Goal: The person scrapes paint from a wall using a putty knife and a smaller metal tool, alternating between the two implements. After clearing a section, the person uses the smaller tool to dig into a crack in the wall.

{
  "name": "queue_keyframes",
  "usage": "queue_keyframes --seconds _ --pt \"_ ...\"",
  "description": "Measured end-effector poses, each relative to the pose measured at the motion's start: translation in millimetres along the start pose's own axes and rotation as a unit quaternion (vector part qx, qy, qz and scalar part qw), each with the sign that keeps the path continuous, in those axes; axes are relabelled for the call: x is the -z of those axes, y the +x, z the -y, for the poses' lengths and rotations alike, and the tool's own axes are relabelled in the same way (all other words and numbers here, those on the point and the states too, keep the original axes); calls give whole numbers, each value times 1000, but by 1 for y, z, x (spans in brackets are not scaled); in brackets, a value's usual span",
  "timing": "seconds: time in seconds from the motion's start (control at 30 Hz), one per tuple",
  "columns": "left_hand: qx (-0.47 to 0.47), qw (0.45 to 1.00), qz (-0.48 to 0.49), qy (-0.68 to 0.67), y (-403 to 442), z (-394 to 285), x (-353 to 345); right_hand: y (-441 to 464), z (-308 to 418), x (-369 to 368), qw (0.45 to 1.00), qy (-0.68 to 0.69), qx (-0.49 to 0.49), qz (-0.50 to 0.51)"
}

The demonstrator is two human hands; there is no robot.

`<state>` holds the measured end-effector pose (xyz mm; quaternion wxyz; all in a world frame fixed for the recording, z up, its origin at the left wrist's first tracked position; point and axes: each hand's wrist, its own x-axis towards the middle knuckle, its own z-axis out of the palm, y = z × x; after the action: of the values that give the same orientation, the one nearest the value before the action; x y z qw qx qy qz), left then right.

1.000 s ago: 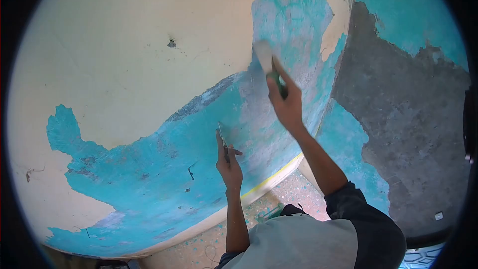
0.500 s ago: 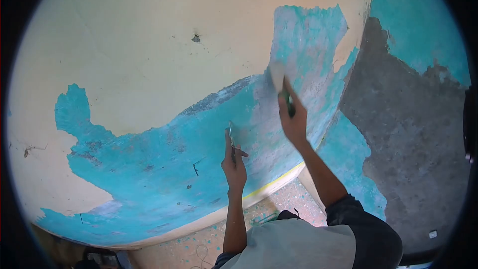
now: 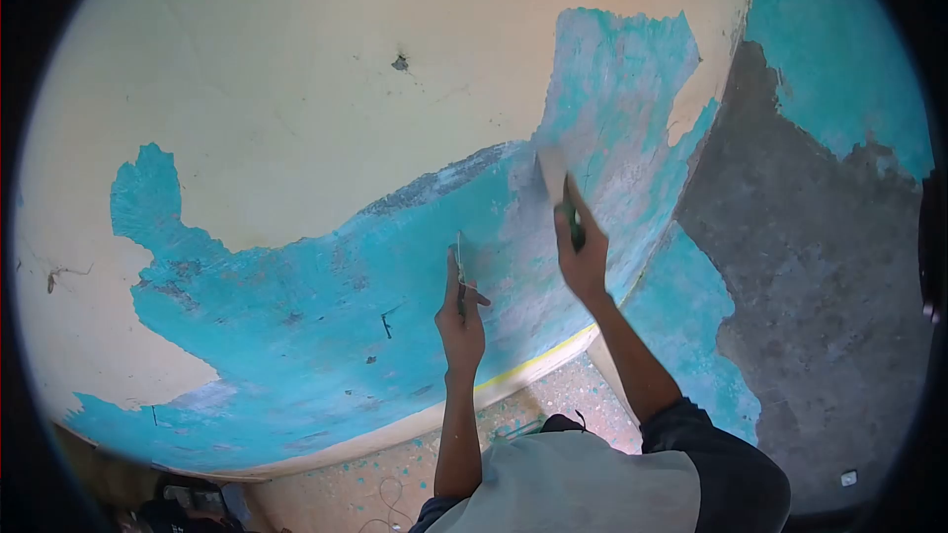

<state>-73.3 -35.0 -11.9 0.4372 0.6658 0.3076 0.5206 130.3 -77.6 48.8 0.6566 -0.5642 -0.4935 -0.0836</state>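
My right hand (image 3: 585, 265) is closed around the dark green handle of a scraper (image 3: 555, 174). Its pale, motion-blurred blade lies at the wall near the edge between cream paint (image 3: 296, 89) and exposed turquoise paint (image 3: 395, 266). Lower and to the left, my left hand (image 3: 460, 336) grips a second putty knife (image 3: 460, 259), seen almost edge-on, with the index finger stretched along it. That blade points up in front of the turquoise surface; whether it touches the wall I cannot tell.
To the right of the corner, another wall has turquoise patches and bare grey plaster (image 3: 790, 286), with a small white fitting (image 3: 849, 479) low down. Paint flakes and a thin wire (image 3: 397, 503) lie on the speckled floor (image 3: 336, 508). Dark items (image 3: 193, 498) stand at bottom left.
My right hand and its scraper have moved slightly down the wall. My left hand keeps nearly the same pose, and the whole view has shifted a little.
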Motion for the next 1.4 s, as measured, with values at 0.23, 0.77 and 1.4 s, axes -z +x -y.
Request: queue_keyframes --seconds 0.23,0.77,1.4 --pt "-12 1000 -12 -9 -4 8 -11 83 58 24 999 41 -19 5" --pt "130 991 -14 37 -66 28 27 -114 -16 8 952 197 -215 96" --pt "98 991 -84 39 -42 -6 -27 2 24 2 956 252 -126 80"
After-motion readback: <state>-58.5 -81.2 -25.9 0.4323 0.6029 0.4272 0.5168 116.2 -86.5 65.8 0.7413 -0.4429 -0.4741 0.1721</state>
